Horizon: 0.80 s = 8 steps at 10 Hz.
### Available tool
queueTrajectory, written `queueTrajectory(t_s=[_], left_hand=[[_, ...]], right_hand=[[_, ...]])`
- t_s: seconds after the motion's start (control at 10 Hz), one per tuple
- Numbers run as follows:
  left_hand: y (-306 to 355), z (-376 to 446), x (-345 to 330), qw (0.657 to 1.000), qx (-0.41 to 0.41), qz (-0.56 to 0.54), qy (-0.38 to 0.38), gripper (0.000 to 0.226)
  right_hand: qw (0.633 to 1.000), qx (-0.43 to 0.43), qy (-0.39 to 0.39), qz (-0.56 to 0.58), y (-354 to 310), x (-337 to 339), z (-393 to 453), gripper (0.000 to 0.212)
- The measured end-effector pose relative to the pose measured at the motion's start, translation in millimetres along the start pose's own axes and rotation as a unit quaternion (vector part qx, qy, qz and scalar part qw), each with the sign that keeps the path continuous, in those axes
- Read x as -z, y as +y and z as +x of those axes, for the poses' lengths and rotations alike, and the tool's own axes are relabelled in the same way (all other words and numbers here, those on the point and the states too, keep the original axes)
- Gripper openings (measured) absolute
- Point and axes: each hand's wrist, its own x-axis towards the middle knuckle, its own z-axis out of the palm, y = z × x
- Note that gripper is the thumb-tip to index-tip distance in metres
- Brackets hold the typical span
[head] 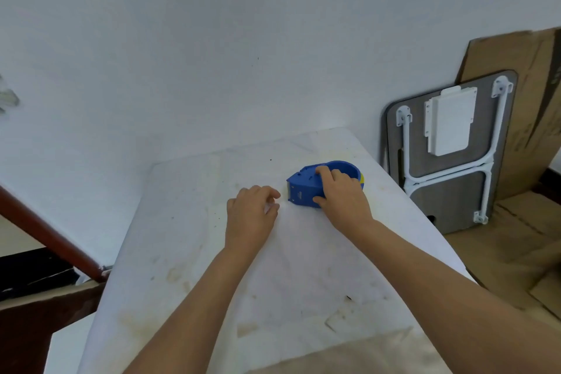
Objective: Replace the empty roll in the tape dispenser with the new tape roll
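A blue tape dispenser (306, 188) lies on the white table (212, 252) near its far right side. Its cutter end points left, and a strip of yellow shows at its right rim. My right hand (341, 194) grips the dispenser from the near side, with fingers over its top and thumb against its front face. My left hand (253, 209) rests on the table just left of the cutter end. Its fingers are curled and pinched together; whether they hold a tape end I cannot tell. No separate tape roll is in view.
The table is stained and butts against a white wall. A folded grey table with white legs (449, 155) leans at the right, with flattened cardboard (516, 252) behind and beneath it. A reddish-brown rail (45, 234) runs along the left.
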Motion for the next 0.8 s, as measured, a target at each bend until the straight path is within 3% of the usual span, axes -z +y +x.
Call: queueTrajectory(t_s=[0.2, 0.8], left_hand=[[-13, 2, -1, 0.996, -0.023, 0.08, -0.036, 0.025], [5, -19, 37, 0.995, -0.011, 0.088, -0.035, 0.022]], right_hand=[[0.999, -0.006, 0.007, -0.045, 5, -10, 14, 0.062], [0.995, -0.012, -0.012, -0.098, 2, 32, -14, 0.057]])
